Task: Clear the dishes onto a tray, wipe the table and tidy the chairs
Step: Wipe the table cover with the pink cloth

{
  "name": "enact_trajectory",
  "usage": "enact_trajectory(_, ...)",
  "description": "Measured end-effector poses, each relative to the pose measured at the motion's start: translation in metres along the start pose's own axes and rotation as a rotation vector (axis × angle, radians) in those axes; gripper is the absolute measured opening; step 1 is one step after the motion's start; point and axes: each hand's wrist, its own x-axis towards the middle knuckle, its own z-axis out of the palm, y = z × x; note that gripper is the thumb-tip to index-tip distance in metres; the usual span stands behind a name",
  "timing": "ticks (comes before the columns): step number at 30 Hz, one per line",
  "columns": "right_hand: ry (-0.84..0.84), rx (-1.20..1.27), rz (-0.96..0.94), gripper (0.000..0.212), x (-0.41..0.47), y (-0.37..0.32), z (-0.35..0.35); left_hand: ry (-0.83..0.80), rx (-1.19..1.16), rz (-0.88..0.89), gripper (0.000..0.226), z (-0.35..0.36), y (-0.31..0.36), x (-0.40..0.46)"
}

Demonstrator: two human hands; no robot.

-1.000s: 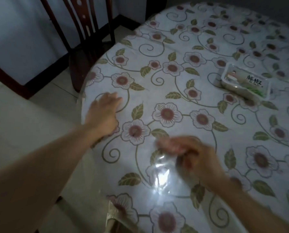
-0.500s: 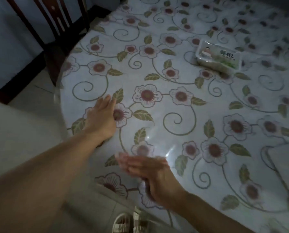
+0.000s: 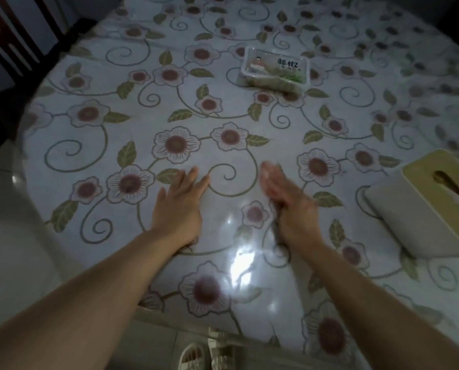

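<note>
both hands are empty and holding nothing: the left hand (image 3: 179,206) lies flat on the table (image 3: 276,124), palm down, fingers straight and close together with the thumb a little apart, while the right hand (image 3: 289,206) is turned on edge with its fingers stretched out straight, blurred, so whether its lower edge touches the surface cannot be told. going left to right: at the far left edge, the dark wooden back of a chair (image 3: 12,41) stands just beside the table's rim, partly cut off by the frame. next comes the round table itself, covered in a pale cloth printed with maroon-centred flowers, green leaves and curling stems under a glossy clear layer that throws back a bright glare between the two forearms. the left hand rests near the middle of the near half of the table, on a curling stem just right of a large flower. the right hand is near it, apart from it, over another curl of the print. farther back and a little right of centre sits a small white rectangular packaged container (image 3: 275,70) with printed characters and a picture on its lid, well apart from both hands. at the right edge, a white tissue box (image 3: 420,209) with a tan slotted top sits on the table, near the right hand but not touching it. below the table's near rim, a pale sandal (image 3: 193,356) shows on the tiled floor.
</note>
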Motion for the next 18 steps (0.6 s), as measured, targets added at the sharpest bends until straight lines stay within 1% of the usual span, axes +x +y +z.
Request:
enact_trajectory(2,-0.071,0.022,-0.11,0.06,-0.033,-0.017,0.012,-0.01,0.012,0.001,0.073,-0.001,0.003,0.0)
enact_trajectory(3,-0.124,0.049,-0.121,0.061,-0.049,-0.027,0.014,-0.017,0.014,-0.003,0.072,-0.002,0.004,0.0)
enact_trajectory(4,-0.18,0.126,-0.124,0.059,-0.066,-0.034,0.019,-0.027,0.013,-0.004,0.072,-0.002,0.004,0.001)
enact_trajectory(6,-0.19,0.256,-0.111,0.049,-0.094,-0.055,0.018,-0.055,0.001,-0.01,0.072,-0.005,0.004,0.002)
enact_trajectory(8,-0.258,0.318,-0.126,0.038,-0.109,-0.067,0.004,-0.09,0.0,-0.029,0.073,-0.01,0.005,0.002)
enact_trajectory(9,-0.233,0.294,-0.098,0.032,-0.114,-0.064,-0.006,-0.11,0.01,-0.04,0.073,-0.012,0.008,0.002)
enact_trajectory(10,-0.239,0.26,-0.028,0.028,-0.11,-0.066,-0.024,-0.127,0.024,-0.048,0.073,-0.015,0.012,0.001)
enact_trajectory(11,-0.209,0.217,0.003,0.027,-0.103,-0.062,-0.036,-0.137,0.036,-0.057,0.073,-0.016,0.015,0.001)
enact_trajectory(12,-0.136,0.22,0.062,0.028,-0.094,-0.059,-0.052,-0.137,0.049,-0.05,0.072,-0.018,0.021,0.0)
enact_trajectory(13,-0.041,0.237,0.127,0.027,-0.084,-0.043,-0.061,-0.131,0.065,-0.025,0.07,-0.017,0.028,-0.002)
enact_trajectory(15,0.106,0.188,0.205,0.023,-0.059,-0.008,-0.08,-0.123,0.086,0.054,0.067,-0.011,0.047,-0.005)
enact_trajectory(16,0.147,0.165,0.238,0.028,-0.046,0.009,-0.086,-0.135,0.077,0.086,0.065,-0.006,0.056,-0.008)
enact_trajectory(17,0.135,0.097,0.279,0.037,-0.037,0.029,-0.088,-0.148,0.07,0.112,0.065,0.0,0.065,-0.01)
enact_trajectory(18,0.075,0.012,0.308,0.048,-0.032,0.045,-0.086,-0.155,0.073,0.126,0.066,0.008,0.073,-0.012)
